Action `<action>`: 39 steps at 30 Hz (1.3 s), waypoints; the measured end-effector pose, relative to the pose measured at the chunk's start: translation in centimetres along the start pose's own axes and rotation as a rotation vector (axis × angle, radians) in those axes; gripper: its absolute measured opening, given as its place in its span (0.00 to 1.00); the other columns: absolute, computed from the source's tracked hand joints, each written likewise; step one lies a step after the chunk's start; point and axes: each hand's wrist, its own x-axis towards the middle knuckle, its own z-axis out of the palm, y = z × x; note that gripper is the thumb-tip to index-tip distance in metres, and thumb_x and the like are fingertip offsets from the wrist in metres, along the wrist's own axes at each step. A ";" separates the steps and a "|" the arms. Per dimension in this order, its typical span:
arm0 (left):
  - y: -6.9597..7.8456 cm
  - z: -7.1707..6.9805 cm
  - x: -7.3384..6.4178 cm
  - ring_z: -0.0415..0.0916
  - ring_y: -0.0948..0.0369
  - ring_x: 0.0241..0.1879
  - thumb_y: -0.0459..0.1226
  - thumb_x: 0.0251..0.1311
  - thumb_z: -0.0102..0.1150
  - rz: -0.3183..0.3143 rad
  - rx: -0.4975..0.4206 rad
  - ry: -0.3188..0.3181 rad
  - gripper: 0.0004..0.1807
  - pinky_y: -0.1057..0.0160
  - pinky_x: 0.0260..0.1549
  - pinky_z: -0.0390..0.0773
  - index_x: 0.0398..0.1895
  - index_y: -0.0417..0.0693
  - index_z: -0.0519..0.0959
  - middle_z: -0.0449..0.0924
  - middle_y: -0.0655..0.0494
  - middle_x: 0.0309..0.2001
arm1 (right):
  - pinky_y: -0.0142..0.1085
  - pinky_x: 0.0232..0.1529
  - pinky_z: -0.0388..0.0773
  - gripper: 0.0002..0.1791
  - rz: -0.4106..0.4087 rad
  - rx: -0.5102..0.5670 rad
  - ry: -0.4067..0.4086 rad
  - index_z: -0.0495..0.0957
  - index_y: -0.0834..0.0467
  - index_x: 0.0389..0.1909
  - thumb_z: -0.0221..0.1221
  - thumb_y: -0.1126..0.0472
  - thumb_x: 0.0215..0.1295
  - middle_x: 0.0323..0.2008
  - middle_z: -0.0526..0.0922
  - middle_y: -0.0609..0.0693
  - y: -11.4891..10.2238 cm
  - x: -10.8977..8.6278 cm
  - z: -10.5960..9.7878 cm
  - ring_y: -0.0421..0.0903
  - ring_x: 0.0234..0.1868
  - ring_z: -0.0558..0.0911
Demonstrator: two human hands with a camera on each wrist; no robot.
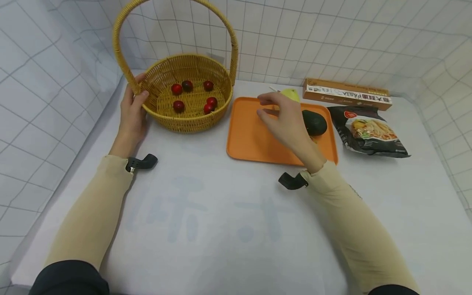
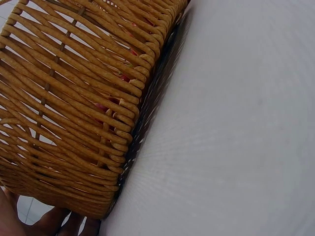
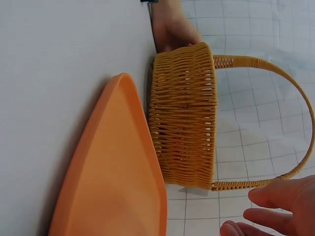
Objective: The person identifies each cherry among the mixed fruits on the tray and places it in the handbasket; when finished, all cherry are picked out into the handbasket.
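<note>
My left hand (image 1: 133, 110) grips the left side of a yellow wicker basket (image 1: 186, 125), its thumb over the rim near the foot of the tall handle. Inside the basket lie several small, dark red, round fruits (image 1: 178, 106). Over an orange tray (image 1: 245, 139) hovers my right hand (image 1: 285, 119), fingers loosely curved and holding nothing. A dark green avocado-like fruit (image 1: 314, 123) rests on the tray, just right of that hand. Behind the hand, a yellow-green fruit (image 1: 291, 94) with a thin stem is partly hidden. In the right wrist view, my fingertips (image 3: 263, 196) overlap the basket's handle.
A brown pasta box (image 1: 346, 94) lies behind the tray's right corner, against the back. Right of the tray is a black food packet (image 1: 368, 131) with noodles pictured on it. White grid-patterned sheeting (image 1: 295, 41) encloses the white table (image 1: 206, 229) at the back and sides.
</note>
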 end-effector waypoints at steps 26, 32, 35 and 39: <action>-0.3 0.1 -0.2 0.64 0.54 0.72 0.36 0.73 0.55 0.001 -0.024 0.007 0.27 0.62 0.67 0.65 0.74 0.57 0.72 0.66 0.52 0.75 | 0.50 0.54 0.83 0.16 0.025 -0.136 0.006 0.85 0.63 0.57 0.68 0.68 0.69 0.51 0.89 0.58 5.7 -7.4 -7.2 0.55 0.54 0.87; -0.3 -0.1 0.0 0.65 0.55 0.70 0.36 0.72 0.56 0.000 -0.040 0.005 0.27 0.64 0.65 0.67 0.74 0.56 0.72 0.67 0.52 0.74 | 0.55 0.51 0.83 0.13 0.027 -0.240 -0.043 0.86 0.62 0.53 0.68 0.66 0.69 0.47 0.90 0.58 5.9 -7.7 -8.7 0.59 0.49 0.89; -0.1 -0.1 0.0 0.65 0.55 0.70 0.36 0.73 0.55 0.004 -0.043 -0.004 0.27 0.64 0.64 0.67 0.74 0.56 0.72 0.67 0.53 0.74 | 0.55 0.49 0.82 0.13 0.063 -0.280 -0.105 0.86 0.60 0.53 0.67 0.63 0.70 0.48 0.90 0.58 6.0 -7.9 -9.2 0.60 0.48 0.90; 0.0 0.0 0.1 0.65 0.54 0.70 0.35 0.73 0.54 0.011 -0.044 -0.012 0.27 0.63 0.65 0.67 0.74 0.55 0.72 0.67 0.52 0.74 | 0.57 0.53 0.81 0.12 0.079 -0.292 -0.191 0.87 0.60 0.53 0.67 0.63 0.71 0.49 0.90 0.58 6.2 -8.1 -9.5 0.60 0.51 0.88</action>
